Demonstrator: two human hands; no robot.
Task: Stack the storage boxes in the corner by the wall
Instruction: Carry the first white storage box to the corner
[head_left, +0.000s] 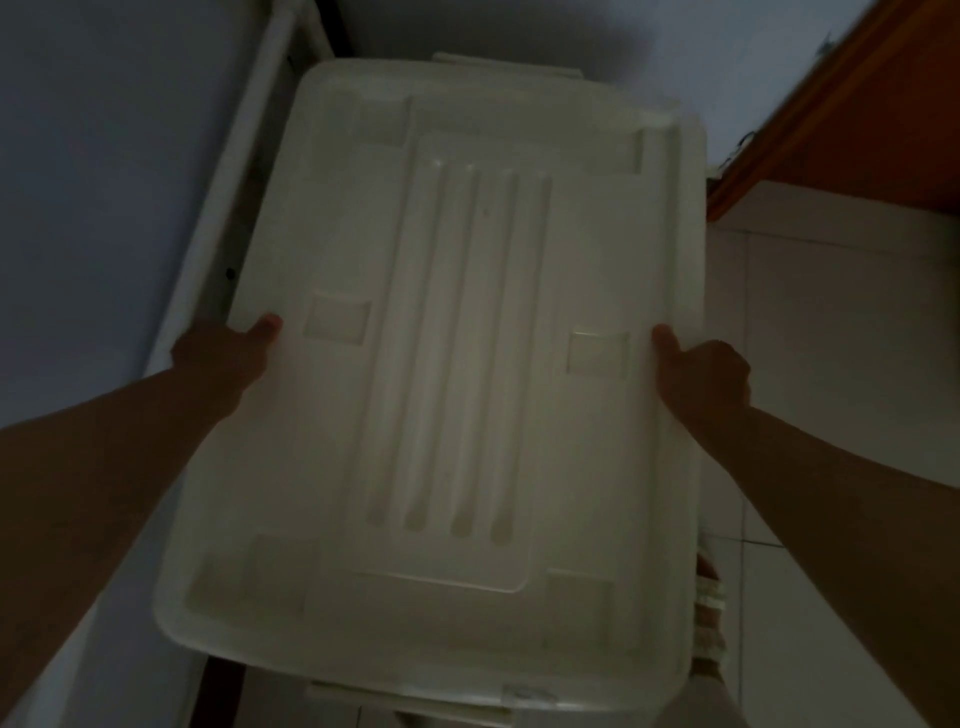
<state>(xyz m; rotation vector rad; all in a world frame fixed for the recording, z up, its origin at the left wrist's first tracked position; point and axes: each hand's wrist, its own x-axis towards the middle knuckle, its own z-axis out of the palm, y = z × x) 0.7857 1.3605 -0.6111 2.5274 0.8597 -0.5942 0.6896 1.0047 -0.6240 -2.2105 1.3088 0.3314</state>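
A large white plastic storage box (467, 364) with a ribbed, recessed lid fills the middle of the view, seen from above. My left hand (223, 358) grips its left long edge, thumb resting on the lid. My right hand (701, 374) grips the right long edge the same way. The fingers of both hands are hidden under the rim. Parts of another white box or latch show beneath it at the far end (457, 58) and at the near edge (410, 701). What the box rests on is hidden.
A pale wall (93, 182) runs along the left, with a white pipe or trim (234, 182) beside the box. A wall meets it behind the box, forming a corner. An orange-brown wooden door or panel (857, 104) stands at upper right. White floor tiles (831, 338) lie to the right.
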